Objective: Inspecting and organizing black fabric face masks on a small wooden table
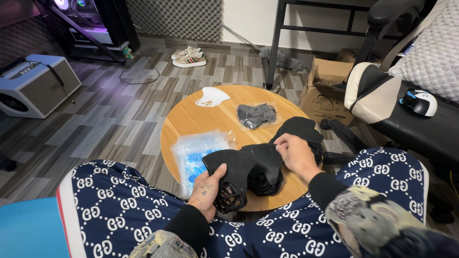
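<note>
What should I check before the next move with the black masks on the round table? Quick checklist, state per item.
1. Left hand grips a black mask with an inner frame: ok.
2. Right hand rests on the black mask stack: ok.
3. Stack fully on the round wooden table: not ok, it overhangs the right edge.
4. Clear plastic bags lie flat, apart from the hands: ok.
5. White mask and bagged grey mask out of the way at the far side: ok.
6. Number of masks in the stack: cannot tell.

One cam on my head, looking down & fwd over my lap at the round wooden table [191,119], close; floor, shoes beyond it.
</note>
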